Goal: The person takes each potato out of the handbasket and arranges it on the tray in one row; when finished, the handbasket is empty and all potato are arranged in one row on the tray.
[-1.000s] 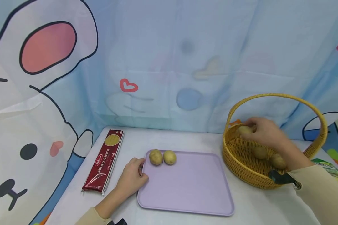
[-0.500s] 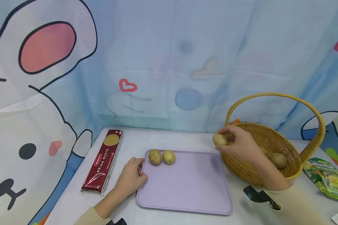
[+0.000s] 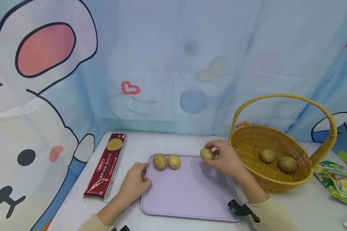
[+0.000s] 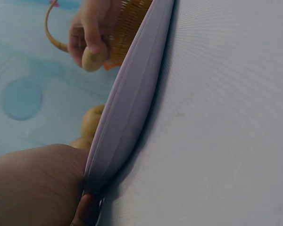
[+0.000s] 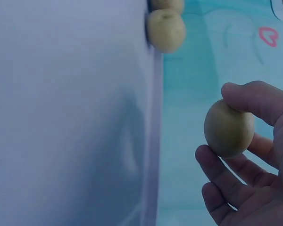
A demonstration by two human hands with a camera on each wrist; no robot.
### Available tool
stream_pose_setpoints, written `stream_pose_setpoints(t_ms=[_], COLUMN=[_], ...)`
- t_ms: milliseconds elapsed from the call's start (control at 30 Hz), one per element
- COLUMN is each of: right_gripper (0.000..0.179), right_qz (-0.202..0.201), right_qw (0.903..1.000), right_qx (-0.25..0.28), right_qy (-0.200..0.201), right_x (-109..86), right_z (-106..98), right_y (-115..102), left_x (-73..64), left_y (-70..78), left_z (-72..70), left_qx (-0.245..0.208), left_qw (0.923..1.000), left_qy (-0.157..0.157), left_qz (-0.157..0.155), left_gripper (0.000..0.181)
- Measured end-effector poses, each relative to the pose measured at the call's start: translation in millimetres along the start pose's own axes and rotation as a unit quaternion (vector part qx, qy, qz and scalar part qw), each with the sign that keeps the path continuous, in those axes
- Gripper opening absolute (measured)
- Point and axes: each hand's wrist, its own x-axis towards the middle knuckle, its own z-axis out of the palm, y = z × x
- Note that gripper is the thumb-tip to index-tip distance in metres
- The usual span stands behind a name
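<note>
My right hand (image 3: 224, 159) pinches a potato (image 3: 207, 154) between thumb and fingers, above the far right part of a lilac tray (image 3: 188, 192). The right wrist view shows that potato (image 5: 229, 128) held clear of the tray. Two more potatoes lie side by side in the tray's far left corner, a browner potato (image 3: 159, 161) and a paler potato (image 3: 174, 161). At the tray's left edge my left hand (image 3: 135, 181) grips the rim, and a fingertip shows at the edge in the left wrist view.
Right of the tray stands a wicker basket (image 3: 263, 179) with a tall handle, holding two potatoes (image 3: 287, 164). A red spaghetti packet (image 3: 106, 166) lies to the left. Beyond the basket is a green and yellow packet (image 3: 338, 183). A printed curtain (image 3: 162, 64) hangs behind the table.
My right hand has lifted a potato out of the basket and carried it left over the tray's far right part. The left hand has stayed at the tray's edge.
</note>
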Motion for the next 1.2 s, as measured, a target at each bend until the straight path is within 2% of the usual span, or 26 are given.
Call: stream_pose_setpoints(t_ms=[167,500,733,933,1200], right_gripper=[0.044,0.043,0.044,0.045,0.046], right_qz=[-0.004,0.052,0.065,0.056,0.027], right_qw=[0.9998,0.9981,0.9967,0.9974,0.9989], right_qx=[0.003,-0.014,-0.032,-0.028,-0.017], right_qy=[-0.019,-0.028,-0.038,-0.037,-0.034], right_x=[2.4,18.1,21.8,15.3,7.9], right_z=[20.8,50.0,66.0,64.5,40.2], right_y=[-3.2,-22.0,-25.6,-28.1,-37.1], left_x=[-1.9,0.3,1.0,-1.3,-1.2], left_y=[-0.4,1.6,2.2,2.0,2.7], left_z=[-2.8,-7.9,-4.8,-2.4,-0.9], left_qx=[0.002,0.008,0.004,0.004,0.001], left_qw=[1.0000,0.9999,1.0000,1.0000,0.9999], left_qy=[0.001,0.005,-0.002,-0.003,-0.007], left_qz=[-0.003,0.005,0.004,-0.002,-0.009], left_gripper=[0.051,0.050,0.050,0.051,0.052])
